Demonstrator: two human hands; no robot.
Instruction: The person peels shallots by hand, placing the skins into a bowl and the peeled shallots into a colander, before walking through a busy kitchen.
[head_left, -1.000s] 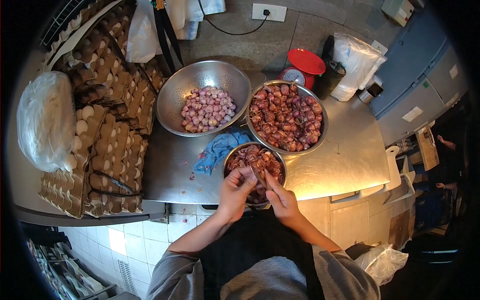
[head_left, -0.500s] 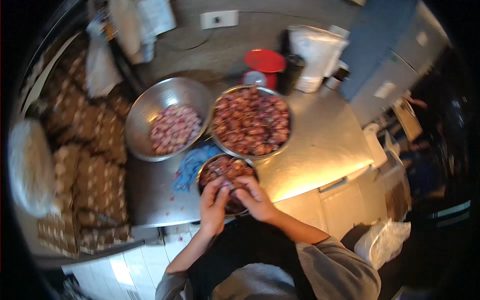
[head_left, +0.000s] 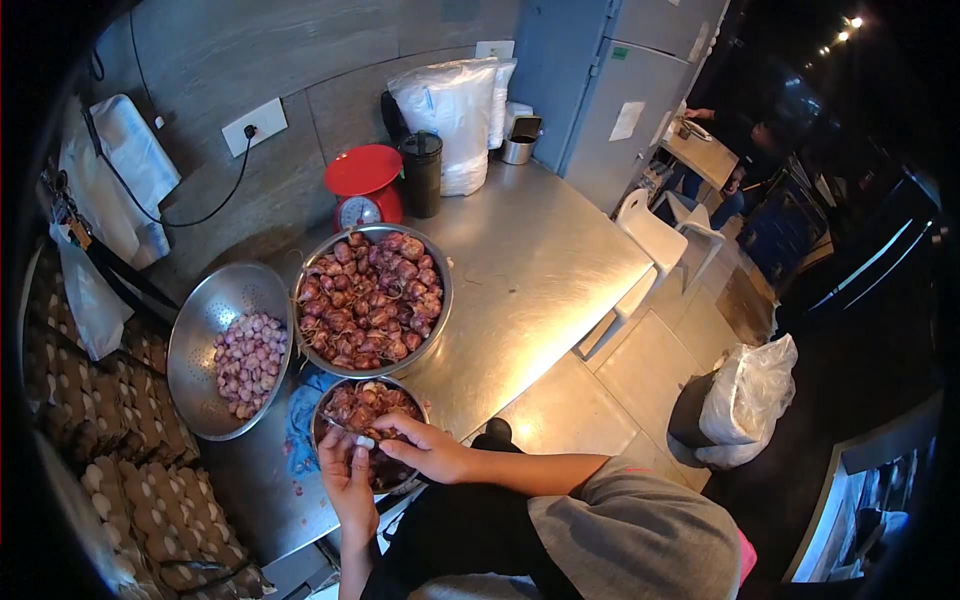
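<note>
Left hand (head_left: 347,478): raised over the near rim of the small steel bowl (head_left: 330,400), fingers curled around a small pale shallot (head_left: 365,441) that sits pinched between both hands. Right hand (head_left: 428,448): reaching in from the right, fingertips closed narrowly on the same shallot, over the bowl's near edge; whether it also holds a tool cannot be told. Small steel bowl: on the tabletop (head_left: 540,270) at its near edge, filled with reddish-brown peelings (head_left: 362,402). Large steel bowl (head_left: 440,290): just behind the small one, touching or nearly touching it, heaped with unpeeled red shallots (head_left: 368,300). Colander (head_left: 200,330): left of the large bowl, rims just beside each other, holding a lesser lot of peeled, pale purple shallots (head_left: 247,362). Blue cloth (head_left: 298,420): crumpled on the tabletop between colander and small bowl. Red kitchen scale (head_left: 364,187): behind the large bowl, by the wall. Dark cylindrical container (head_left: 421,172): upright, just right of the scale. White filled sack (head_left: 452,120): standing against the wall beside the container. Egg trays (head_left: 130,480): stacked at the far left. White plastic chair (head_left: 650,240): on the floor off the tabletop's right end. Clear bag over a bin (head_left: 745,400): on the floor, right, well apart from the tabletop.
</note>
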